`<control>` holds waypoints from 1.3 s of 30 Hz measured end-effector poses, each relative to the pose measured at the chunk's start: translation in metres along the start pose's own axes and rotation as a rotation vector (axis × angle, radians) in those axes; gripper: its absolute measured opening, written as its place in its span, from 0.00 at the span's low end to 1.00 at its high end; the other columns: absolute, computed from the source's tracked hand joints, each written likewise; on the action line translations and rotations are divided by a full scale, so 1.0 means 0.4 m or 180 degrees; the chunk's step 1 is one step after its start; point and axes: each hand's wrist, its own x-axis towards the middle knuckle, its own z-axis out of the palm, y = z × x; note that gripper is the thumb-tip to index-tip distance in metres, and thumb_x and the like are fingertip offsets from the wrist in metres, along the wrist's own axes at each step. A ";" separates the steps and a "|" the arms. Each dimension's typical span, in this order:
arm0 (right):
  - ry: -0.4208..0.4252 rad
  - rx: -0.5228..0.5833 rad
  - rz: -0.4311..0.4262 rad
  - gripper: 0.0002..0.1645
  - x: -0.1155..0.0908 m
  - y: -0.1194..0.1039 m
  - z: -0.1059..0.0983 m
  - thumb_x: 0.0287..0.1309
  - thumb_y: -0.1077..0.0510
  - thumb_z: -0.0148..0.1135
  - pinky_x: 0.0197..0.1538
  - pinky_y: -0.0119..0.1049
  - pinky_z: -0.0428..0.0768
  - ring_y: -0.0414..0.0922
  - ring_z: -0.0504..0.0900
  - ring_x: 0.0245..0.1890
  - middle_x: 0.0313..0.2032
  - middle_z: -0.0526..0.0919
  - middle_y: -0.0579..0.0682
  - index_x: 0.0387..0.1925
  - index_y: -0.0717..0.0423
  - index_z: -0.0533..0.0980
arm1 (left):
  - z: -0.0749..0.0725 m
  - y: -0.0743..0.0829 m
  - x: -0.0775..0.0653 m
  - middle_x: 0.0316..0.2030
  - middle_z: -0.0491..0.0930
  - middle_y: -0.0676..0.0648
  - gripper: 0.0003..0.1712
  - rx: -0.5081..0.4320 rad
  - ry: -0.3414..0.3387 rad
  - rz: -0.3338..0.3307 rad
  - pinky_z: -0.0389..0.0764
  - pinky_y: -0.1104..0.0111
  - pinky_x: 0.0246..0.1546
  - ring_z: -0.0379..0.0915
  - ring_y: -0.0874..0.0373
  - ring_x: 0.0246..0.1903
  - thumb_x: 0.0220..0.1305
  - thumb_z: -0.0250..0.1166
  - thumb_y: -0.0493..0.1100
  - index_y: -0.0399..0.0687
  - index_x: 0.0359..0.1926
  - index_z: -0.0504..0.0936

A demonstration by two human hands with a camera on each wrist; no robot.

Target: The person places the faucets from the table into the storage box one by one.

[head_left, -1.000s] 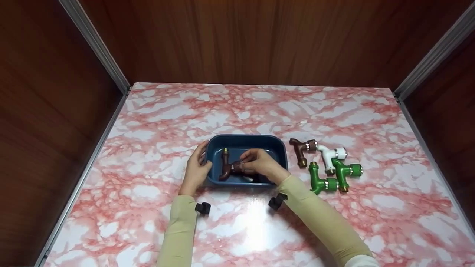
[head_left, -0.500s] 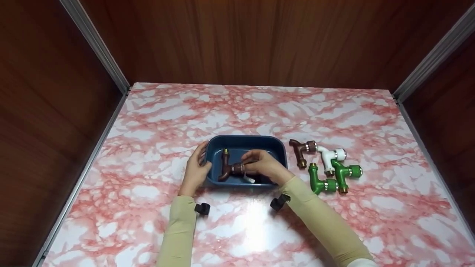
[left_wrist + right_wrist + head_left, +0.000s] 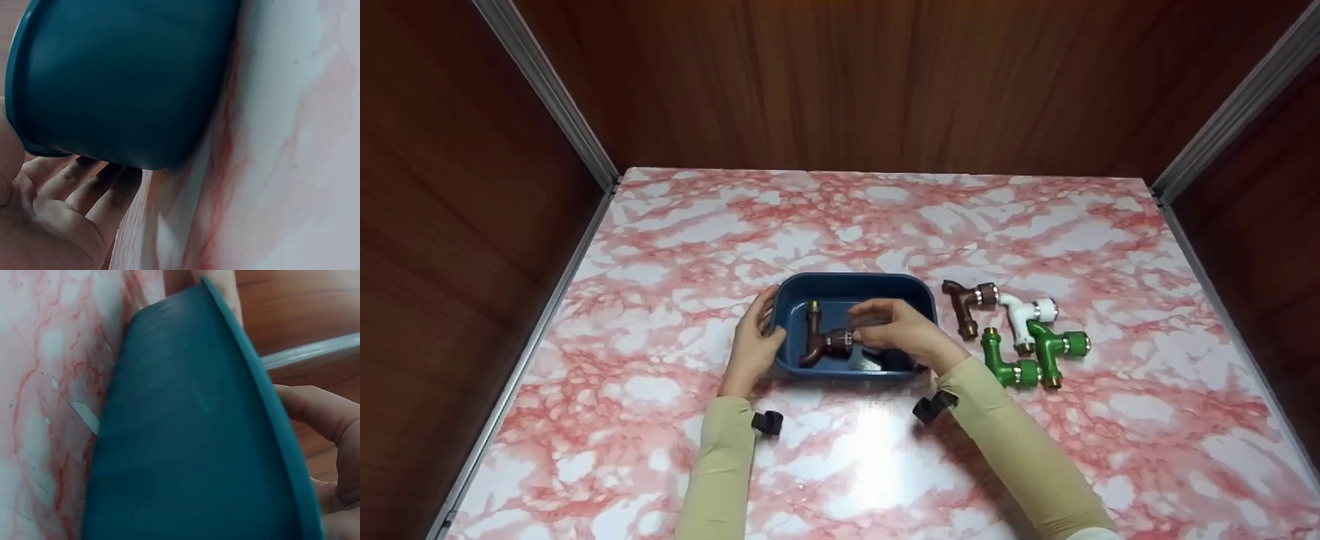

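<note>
Inside the blue bin (image 3: pixel 855 289), right fingers (image 3: pixel 879 307) have loosened just beside the brown faucet (image 3: pixel 815 345); left fingers (image 3: pixel 757 307) grip its rim (image 3: pixel 885 275).

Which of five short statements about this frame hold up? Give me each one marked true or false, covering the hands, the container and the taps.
1. The left hand grips the left end of the blue container. True.
2. The blue container stands upside down. False: its open side faces up, and a dark brown tap lies inside.
3. A white tap, a loose brown tap and two green taps lie on the table. True.
4. The white tap lies left of the blue container. False: it lies to the right.
5. The right hand is close to the dark brown tap. True.
</note>
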 end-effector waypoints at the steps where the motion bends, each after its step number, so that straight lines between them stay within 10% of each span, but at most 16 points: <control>1: -0.0004 0.0009 -0.0001 0.30 -0.003 -0.002 -0.004 0.56 0.68 0.63 0.56 0.54 0.73 0.55 0.79 0.48 0.55 0.74 0.68 0.61 0.71 0.67 | 0.000 0.000 0.000 0.65 0.62 0.31 0.37 0.0002 -0.0001 0.0012 0.65 0.53 0.61 0.58 0.40 0.65 0.56 0.48 0.19 0.33 0.69 0.61; 20: -0.0148 0.0401 -0.0226 0.29 -0.063 -0.019 -0.058 0.59 0.65 0.62 0.61 0.54 0.67 0.61 0.66 0.62 0.63 0.64 0.68 0.62 0.63 0.68 | -0.001 -0.063 0.017 0.64 0.64 0.34 0.37 0.0014 0.0084 0.0092 0.67 0.52 0.59 0.60 0.41 0.64 0.56 0.49 0.19 0.35 0.68 0.63; 26: -0.0084 0.0333 -0.0265 0.29 -0.084 -0.032 -0.069 0.58 0.65 0.63 0.60 0.50 0.71 0.59 0.67 0.63 0.62 0.67 0.63 0.62 0.61 0.69 | -0.001 -0.006 -0.001 0.64 0.63 0.30 0.36 0.0047 -0.0005 0.0025 0.70 0.55 0.53 0.60 0.37 0.63 0.56 0.49 0.20 0.33 0.69 0.61; 39: -0.0056 0.0087 -0.0435 0.34 -0.111 -0.041 -0.101 0.57 0.65 0.65 0.58 0.43 0.74 0.59 0.66 0.63 0.63 0.67 0.63 0.64 0.65 0.66 | -0.002 -0.007 0.001 0.64 0.63 0.30 0.37 -0.0060 0.0002 -0.0008 0.70 0.54 0.54 0.59 0.37 0.63 0.56 0.49 0.19 0.32 0.69 0.61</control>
